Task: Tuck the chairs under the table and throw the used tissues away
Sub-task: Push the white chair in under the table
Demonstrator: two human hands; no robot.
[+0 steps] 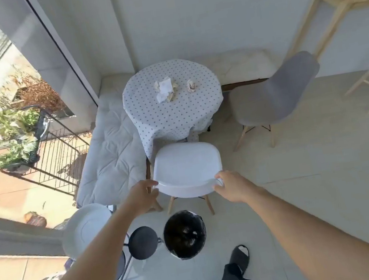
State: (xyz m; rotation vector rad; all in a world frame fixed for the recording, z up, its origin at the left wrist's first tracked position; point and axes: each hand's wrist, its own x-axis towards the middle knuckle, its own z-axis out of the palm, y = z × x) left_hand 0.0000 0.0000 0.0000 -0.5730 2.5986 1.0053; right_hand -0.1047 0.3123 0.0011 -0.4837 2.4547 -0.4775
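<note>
White chair (186, 163): at the near edge of the round table (174, 110), seat partly under the spotted cloth; left hand (143, 196) and right hand (232, 189) both clasp its backrest rim. Grey chair (275, 97): right of table, pulled out. Crumpled tissues (166, 89): on the tabletop. Black-lined bin (184, 234): floor, just behind the white chair.

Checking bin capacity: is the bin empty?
Not empty: the black-lined bin is open-topped, with pale scraps showing at its bottom.
</note>
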